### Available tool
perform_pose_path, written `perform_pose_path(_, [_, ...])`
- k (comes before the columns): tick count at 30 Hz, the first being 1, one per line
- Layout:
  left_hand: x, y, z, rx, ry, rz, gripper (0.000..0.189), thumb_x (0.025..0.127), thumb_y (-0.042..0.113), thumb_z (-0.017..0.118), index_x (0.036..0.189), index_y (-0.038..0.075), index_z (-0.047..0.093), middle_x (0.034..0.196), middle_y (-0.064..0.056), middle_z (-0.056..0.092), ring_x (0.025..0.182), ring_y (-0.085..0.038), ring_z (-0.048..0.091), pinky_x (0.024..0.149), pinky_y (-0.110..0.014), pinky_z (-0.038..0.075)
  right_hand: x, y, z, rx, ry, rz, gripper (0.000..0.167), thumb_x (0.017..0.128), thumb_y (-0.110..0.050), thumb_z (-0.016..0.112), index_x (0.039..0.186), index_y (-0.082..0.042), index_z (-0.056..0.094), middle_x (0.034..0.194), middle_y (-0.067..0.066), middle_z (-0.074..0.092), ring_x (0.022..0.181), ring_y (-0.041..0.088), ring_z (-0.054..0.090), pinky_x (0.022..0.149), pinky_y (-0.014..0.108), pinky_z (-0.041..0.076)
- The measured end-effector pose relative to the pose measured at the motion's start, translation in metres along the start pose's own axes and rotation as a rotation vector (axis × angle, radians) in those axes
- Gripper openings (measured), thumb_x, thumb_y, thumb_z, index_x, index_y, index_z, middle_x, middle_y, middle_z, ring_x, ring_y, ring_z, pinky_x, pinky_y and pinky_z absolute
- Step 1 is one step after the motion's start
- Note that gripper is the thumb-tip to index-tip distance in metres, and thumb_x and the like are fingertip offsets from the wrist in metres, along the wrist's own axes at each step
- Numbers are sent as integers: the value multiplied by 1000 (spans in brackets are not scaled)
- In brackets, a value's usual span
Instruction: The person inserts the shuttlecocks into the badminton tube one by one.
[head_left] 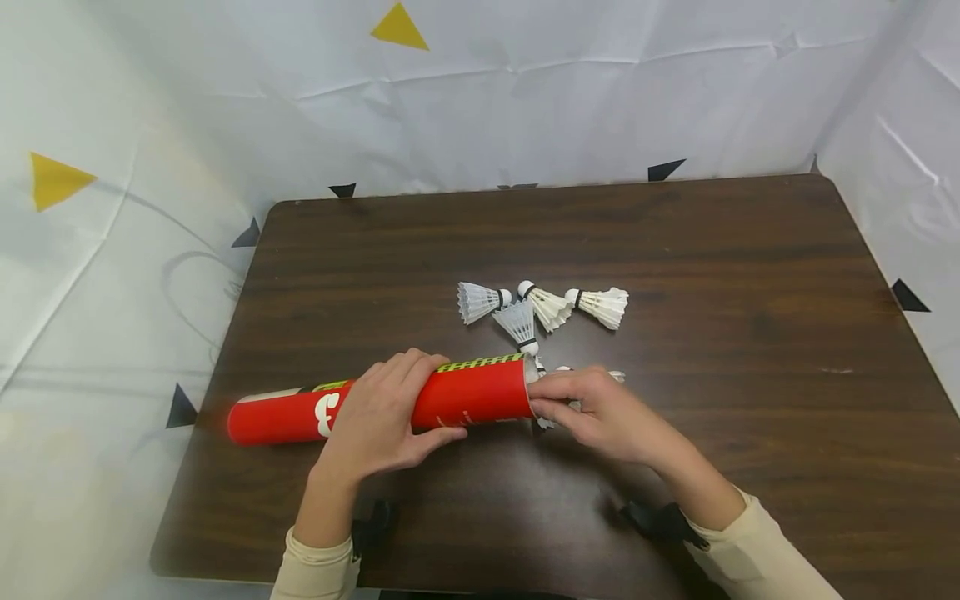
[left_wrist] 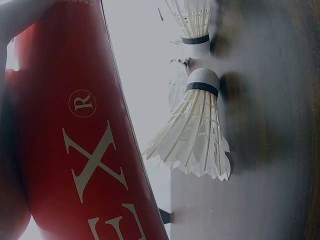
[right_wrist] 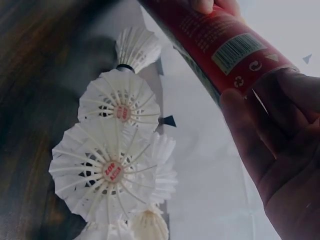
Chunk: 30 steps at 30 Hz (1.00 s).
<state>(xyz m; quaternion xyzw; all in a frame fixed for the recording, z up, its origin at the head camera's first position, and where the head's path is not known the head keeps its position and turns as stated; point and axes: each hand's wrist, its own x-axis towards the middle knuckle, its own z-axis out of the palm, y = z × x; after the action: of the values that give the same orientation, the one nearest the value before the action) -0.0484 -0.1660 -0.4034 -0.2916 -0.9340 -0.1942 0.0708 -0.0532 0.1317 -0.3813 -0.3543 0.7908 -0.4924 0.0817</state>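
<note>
A long red cylindrical shuttlecock tube (head_left: 480,396) lies nearly level across the front of the table, its mouth facing right. My left hand (head_left: 382,408) grips it from above, near the middle, with the thumb along the near side. At the mouth, fingers of my right hand (head_left: 592,408) reach inside the tube, while one finger touches the outside near the rim (right_wrist: 232,100). The tube wall hides those fingertips and whatever they touch. White shuttlecocks (right_wrist: 112,172) lie close by, some partly behind the right hand in the head view.
Beyond the tube, several feathered shuttlecocks (head_left: 543,306) lie loosely grouped on the dark wooden table (head_left: 712,275). One shuttlecock (left_wrist: 192,130) lies beside the tube in the left wrist view. White sheeting (head_left: 525,108) with yellow and black patches surrounds the table.
</note>
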Motion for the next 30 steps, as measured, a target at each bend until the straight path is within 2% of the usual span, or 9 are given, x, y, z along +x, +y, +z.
perform_pose_path(5, [1,1,1,2,-4,7,77,71,67,72,127,17,53,113,3,60,93,-15,57,81,-39,52,8,2,0,32,-64,32,18,89,5,64,87,-11,72,74,-8,64,64,9,56,60,27,51])
perform_pose_path(8, [1,1,1,6,-2,6,77,71,67,72,127,17,53,112,3,59,92,-15,57,81,-39,52,13,3,0,82,-84,75,19,89,5,62,82,-11,70,67,-9,61,56,8,54,53,27,49])
perform_pose_path(14, [1,1,0,15,0,3,77,70,66,74,127,17,53,112,2,60,92,-16,58,81,-39,52,22,6,3,174,-103,141,17,88,4,62,87,-6,75,68,-3,65,51,17,57,51,27,51])
perform_pose_path(19, [1,0,1,19,-4,4,77,70,65,74,126,17,53,112,2,60,91,-16,58,81,-39,52,25,9,5,179,-85,161,10,88,-2,67,91,-4,77,69,-2,67,49,11,54,48,27,49])
perform_pose_path(30, [2,0,1,10,-6,9,78,71,66,73,127,16,53,112,2,60,92,-16,57,81,-38,52,31,10,11,174,-43,128,9,85,-1,71,88,-5,79,73,-3,70,49,7,50,47,26,44])
